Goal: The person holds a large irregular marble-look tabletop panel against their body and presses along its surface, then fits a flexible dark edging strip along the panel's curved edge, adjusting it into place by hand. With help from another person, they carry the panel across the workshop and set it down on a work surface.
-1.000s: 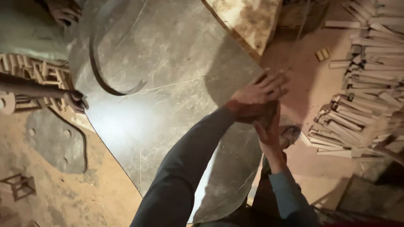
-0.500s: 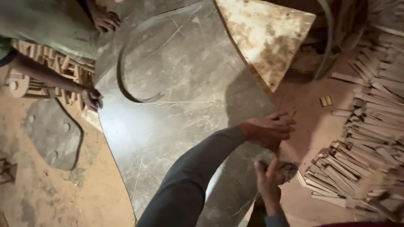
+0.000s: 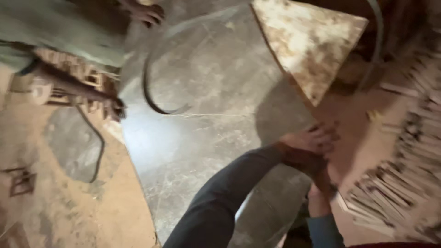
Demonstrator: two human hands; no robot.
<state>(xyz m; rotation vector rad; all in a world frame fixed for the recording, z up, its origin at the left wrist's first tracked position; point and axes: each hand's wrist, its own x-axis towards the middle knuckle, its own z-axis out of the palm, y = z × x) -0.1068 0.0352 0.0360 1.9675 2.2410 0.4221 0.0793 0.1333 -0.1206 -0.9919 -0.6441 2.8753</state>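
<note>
A large grey marbled sheet (image 3: 206, 124) fills the middle of the view. My left hand (image 3: 307, 143), on a dark-sleeved arm, lies over the sheet's right edge with its fingers spread. Just below it is my right hand (image 3: 318, 190), on a blue sleeve; it grips the same edge from underneath and is partly hidden. A thin dark curved strip (image 3: 151, 98) lies on the sheet's far part. The frame is blurred.
Another person in pale green holds the sheet's far-left side, one hand (image 3: 148, 14) at the top, one hand (image 3: 115, 109) at the left edge. A stained tan board (image 3: 312, 43) overlaps the top right. Stacked wooden sticks (image 3: 404, 174) lie right; a grey offcut (image 3: 69, 142) lies on the sandy floor.
The view has swung, so the sheet sits lower and more to the right. My hands stay together on its right edge. The other person's hands have come into view at the top left.
</note>
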